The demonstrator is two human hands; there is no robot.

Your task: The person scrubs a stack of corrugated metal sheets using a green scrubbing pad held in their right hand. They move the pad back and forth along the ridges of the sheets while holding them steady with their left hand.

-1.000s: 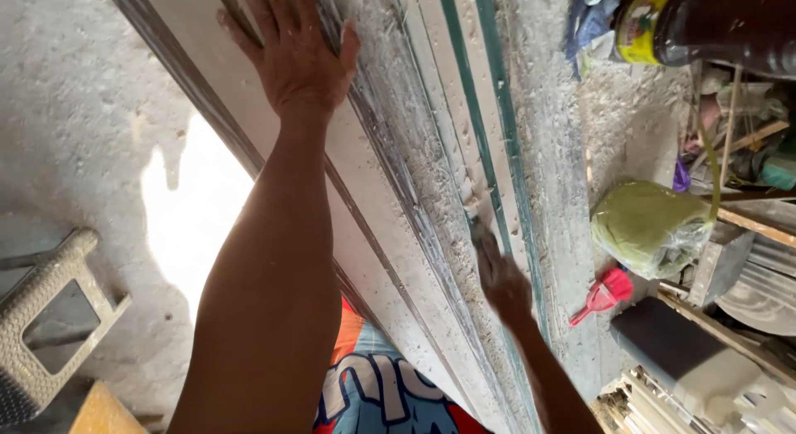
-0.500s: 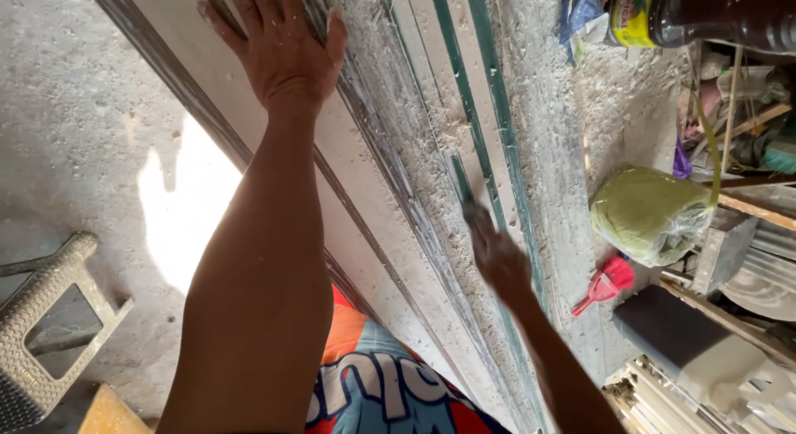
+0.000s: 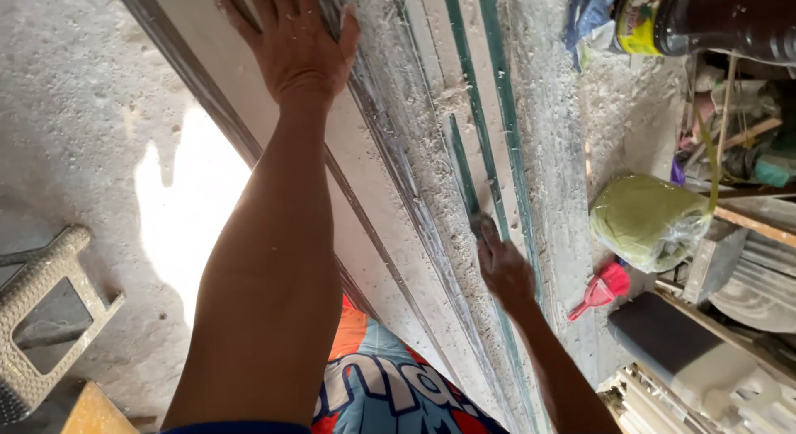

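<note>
A: Your left hand [image 3: 294,44] is lying flat on the pale board [image 3: 249,86], fingers spread, palm down. It is gripping nothing; it is just pressing, and I'd judge that is to keep the board from sliding.

B: And the right one?

A: Your right hand [image 3: 502,268] is sitting lower down on the green strips [image 3: 481,152] that are running along the dusty part of the board. The fingers are curling in around something small and dark at their tips. I cannot tell what that is, or how tightly you are holding it; the hand is hiding most of it.

B: Why so much dust just there?

A: Sawdust [image 3: 431,94] is lying thick between the grooves beside the strips, and thinner on your left wrist. It is piling up just ahead of the right hand, which suggests the work is going on along that line.

B: What is lying around you?

A: A red brush [image 3: 601,289] is lying on the floor to the right, near a green bag [image 3: 647,218]. A dark bottle [image 3: 713,19] is lying at the top right. A grey stool [image 3: 41,318] is standing at the lower left, well apart from the board. Sunlight is falling in a patch on the concrete floor [image 3: 75,135] beside your left forearm.
</note>
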